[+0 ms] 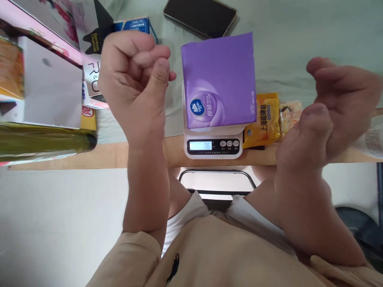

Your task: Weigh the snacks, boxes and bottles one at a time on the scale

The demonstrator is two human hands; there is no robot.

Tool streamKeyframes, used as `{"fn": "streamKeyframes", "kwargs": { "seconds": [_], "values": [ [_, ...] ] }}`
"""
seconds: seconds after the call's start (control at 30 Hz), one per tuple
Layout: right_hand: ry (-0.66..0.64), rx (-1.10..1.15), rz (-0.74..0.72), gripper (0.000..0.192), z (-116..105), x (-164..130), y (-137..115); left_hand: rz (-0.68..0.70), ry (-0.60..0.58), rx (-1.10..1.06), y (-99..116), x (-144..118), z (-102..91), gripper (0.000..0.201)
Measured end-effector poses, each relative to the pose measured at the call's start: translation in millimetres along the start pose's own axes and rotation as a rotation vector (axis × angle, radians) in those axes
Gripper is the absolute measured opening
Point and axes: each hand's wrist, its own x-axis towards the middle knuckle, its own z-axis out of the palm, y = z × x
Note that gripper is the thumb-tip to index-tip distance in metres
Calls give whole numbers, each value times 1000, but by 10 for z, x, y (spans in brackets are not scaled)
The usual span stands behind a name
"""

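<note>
A purple pack of Vinda tissues (223, 75) rests on a white digital kitchen scale (188, 139), hiding most of its platform. The lit display appears to read 76, though a decimal point is too small to make out. To the left of the pack, apart from it, my left hand (137, 75) hovers with fingers curled and thumb against them, holding nothing visible. My right hand (326, 107) hangs at the right, its fingers bent and the thumb apart, with nothing in it. Between the scale and that hand lies a yellow soap packet (263, 119).
Behind the tissues lies a black phone (202, 16). Several boxes crowd the left, including a blue box (134, 26) and a black-and-white box (92, 59), with an olive-green bottle (44, 141) in front. A clear container (372, 135) stands right, near the wooden table edge (116, 153).
</note>
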Motion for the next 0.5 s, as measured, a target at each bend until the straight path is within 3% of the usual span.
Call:
{"fn": "streamKeyframes", "kwargs": {
  "seconds": [0.1, 0.2, 0.3, 0.5],
  "values": [
    [-93, -30, 51, 30, 8, -31, -46, -71, 28, 29, 24, -11, 37, 14],
    [-183, -81, 66, 25, -6, -29, -101, -158, 78, 23, 71, 0, 69, 33],
    [-208, -194, 55, 24, -45, 4, -155, -192, 143, 74, 104, 13, 68, 40],
    [-385, -292, 129, 40, -57, -21, -340, -186, 138, 288, 57, -22, 98, 65]
  ]
}}
